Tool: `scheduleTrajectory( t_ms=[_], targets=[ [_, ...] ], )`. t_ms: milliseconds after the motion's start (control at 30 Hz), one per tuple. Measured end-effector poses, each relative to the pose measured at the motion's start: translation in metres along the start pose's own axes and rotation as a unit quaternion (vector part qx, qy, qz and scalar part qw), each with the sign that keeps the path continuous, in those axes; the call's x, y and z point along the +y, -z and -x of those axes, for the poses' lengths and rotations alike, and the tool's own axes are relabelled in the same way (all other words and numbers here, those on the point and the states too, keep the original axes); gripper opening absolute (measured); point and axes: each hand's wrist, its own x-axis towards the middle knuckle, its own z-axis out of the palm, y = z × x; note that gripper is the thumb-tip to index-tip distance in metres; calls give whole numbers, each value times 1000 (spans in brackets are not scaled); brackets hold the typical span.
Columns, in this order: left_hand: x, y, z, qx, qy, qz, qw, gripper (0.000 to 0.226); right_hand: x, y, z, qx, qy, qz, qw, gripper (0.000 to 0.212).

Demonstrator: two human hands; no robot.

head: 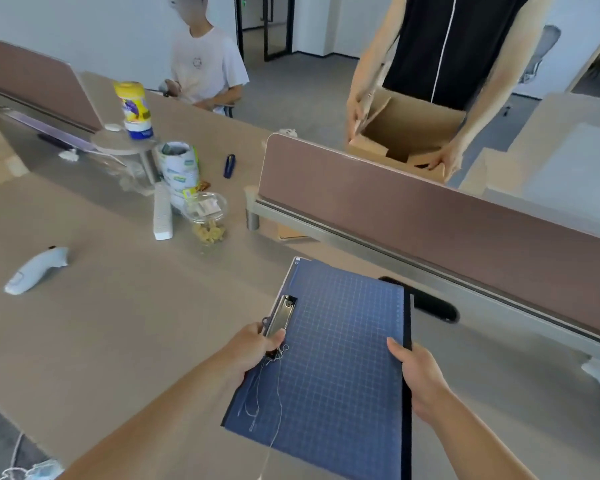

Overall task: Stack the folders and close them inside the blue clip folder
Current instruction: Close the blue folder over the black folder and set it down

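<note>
Hands hold the blue clip folder (pixel 329 362) between them, above the tan desk (pixel 118 323). Left hand (pixel 253 351) closed on the metal clip (pixel 279 317) at the folder's left edge, thumb pressing on top of it; loose white thread (pixel 271 403) trails down just below that hand. Right hand (pixel 418 372) grips the dark right edge, thumb on the gridded face, fingers wrapped under. Beyond the left hand, well apart: a clear jar (pixel 207 216). A brown divider (pixel 430 216) stands beyond the right hand.
</note>
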Motion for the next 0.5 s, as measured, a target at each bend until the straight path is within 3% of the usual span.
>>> scheduleTrajectory(
  t_ms=[167, 333, 500],
  targets=[
    [-13, 61, -56, -32, -8, 1, 999, 5, 13, -79, -47, 30, -23, 33, 999, 25],
    [-25, 105, -102, -25, 13, -1, 1000, 17, 31, -138, -95, 41, -80, 43, 995, 41],
    [-36, 134, -137, -10, 1, -94, 996, 35, 31, -183, -114, 70, -75, 75, 992, 33]
  ],
)
